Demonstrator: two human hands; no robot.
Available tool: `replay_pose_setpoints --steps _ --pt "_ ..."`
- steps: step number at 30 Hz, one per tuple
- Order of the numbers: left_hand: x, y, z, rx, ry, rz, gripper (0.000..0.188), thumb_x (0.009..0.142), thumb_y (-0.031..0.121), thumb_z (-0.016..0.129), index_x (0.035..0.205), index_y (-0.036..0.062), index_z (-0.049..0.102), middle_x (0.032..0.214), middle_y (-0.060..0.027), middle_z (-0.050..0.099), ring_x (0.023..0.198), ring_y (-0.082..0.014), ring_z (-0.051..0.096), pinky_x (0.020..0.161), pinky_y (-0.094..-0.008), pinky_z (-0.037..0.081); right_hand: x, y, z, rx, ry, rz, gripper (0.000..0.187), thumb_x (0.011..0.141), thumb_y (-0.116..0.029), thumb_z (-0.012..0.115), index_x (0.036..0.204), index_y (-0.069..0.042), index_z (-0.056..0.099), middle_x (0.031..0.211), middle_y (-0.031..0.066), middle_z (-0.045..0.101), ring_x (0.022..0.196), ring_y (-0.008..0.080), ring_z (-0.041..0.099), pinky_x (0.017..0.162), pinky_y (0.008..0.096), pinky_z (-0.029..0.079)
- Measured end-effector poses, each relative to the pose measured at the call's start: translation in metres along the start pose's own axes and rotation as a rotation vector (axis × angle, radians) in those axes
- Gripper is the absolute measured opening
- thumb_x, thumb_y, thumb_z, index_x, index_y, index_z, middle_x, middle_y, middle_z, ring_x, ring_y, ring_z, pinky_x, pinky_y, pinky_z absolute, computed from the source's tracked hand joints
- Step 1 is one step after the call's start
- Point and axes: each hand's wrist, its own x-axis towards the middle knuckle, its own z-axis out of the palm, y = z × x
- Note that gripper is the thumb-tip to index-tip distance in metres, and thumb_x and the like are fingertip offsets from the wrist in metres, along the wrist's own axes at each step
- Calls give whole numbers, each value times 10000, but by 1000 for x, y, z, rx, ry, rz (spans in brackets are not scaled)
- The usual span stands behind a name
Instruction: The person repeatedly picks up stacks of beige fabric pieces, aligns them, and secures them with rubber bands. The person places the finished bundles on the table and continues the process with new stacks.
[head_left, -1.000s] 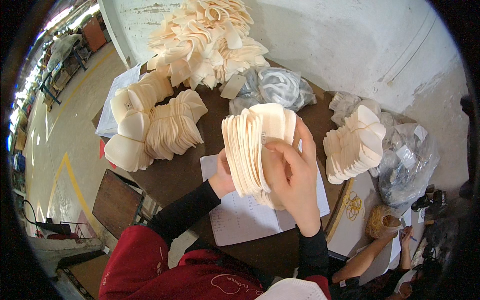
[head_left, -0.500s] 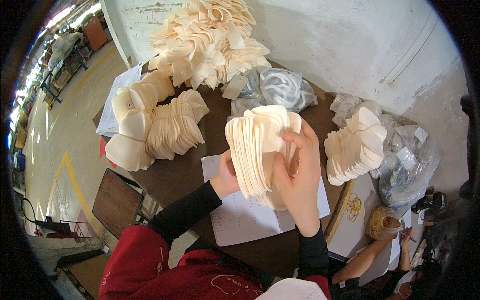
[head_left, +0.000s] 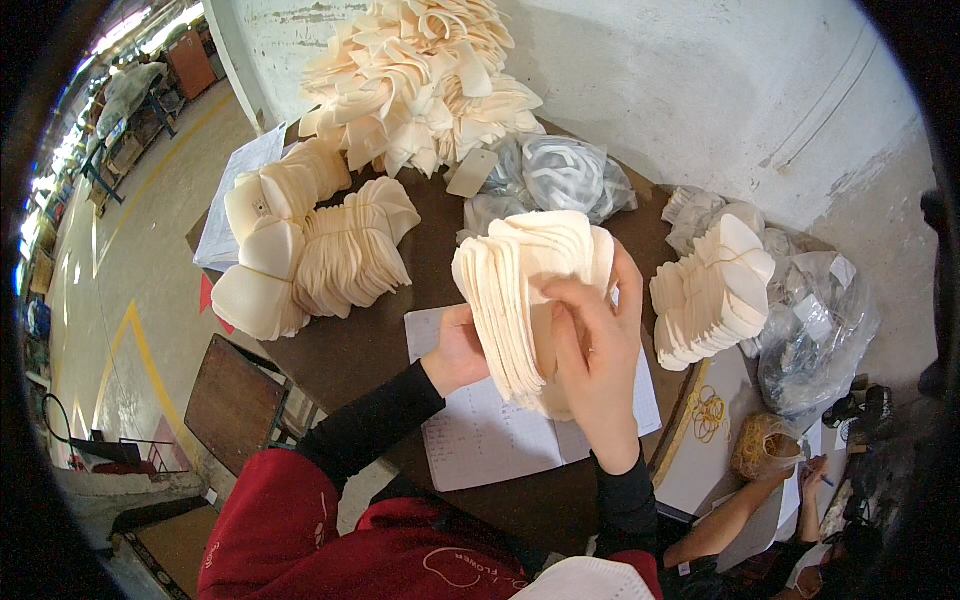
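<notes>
Between my hands, above an open notebook [head_left: 490,440], is a thick stack of cream-coloured foam pads [head_left: 500,300]. My left hand [head_left: 458,352] grips the stack from its left side, with most of its fingers hidden behind the pads. My right hand [head_left: 597,345] is around the right side, its thumb and bent fingers pressed among the pads there. To the left lie banded bundles of the same pads [head_left: 350,245]. Another banded bundle [head_left: 712,290] lies to the right.
A tall heap of loose pads [head_left: 420,85] stands at the back against the wall. Clear plastic bags [head_left: 575,175] sit behind the stack, more bags [head_left: 815,320] at right. Yellow rubber bands [head_left: 707,413] and another person's hands [head_left: 815,475] with a pen are at the lower right.
My right hand's fingers have shifted leftward and curled further in over the pads. The pads on the stack's right side have moved slightly. My left hand stays in place.
</notes>
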Motion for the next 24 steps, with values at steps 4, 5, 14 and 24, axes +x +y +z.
replay_pose_setpoints --steps 4,5,14,24 --pt "0 -3 2 39 29 34 480 868 257 536 1283 20 573 1253 -166 617 1147 -307 609 1055 -470 451 1 -10 -1 -48 -42 -17 253 818 -167 745 1041 -81 662 1409 283 395 1280 441 426 1060 478 345" --pt "-1 -3 3 52 4 54 476 869 254 535 1280 17 573 1244 -164 620 1143 -306 611 1054 -470 451 2 -13 -2 -52 -49 -17 258 812 -169 752 1036 -79 663 1412 283 390 1287 443 419 1060 478 345" --pt "-7 -1 -8 52 19 -1 477 882 245 546 1294 3 552 1242 -158 625 1143 -303 610 1064 -467 439 -2 -8 5 -83 60 77 928 692 -156 837 1453 -89 311 1558 282 101 1435 465 198 1128 531 268" --pt "5 -9 -11 -46 -37 -50 577 895 309 591 1381 20 478 1377 -164 551 1241 -313 558 1098 -480 406 8 7 -23 -274 225 108 926 667 -48 809 1446 -67 308 1575 263 81 1461 423 149 1152 490 236"
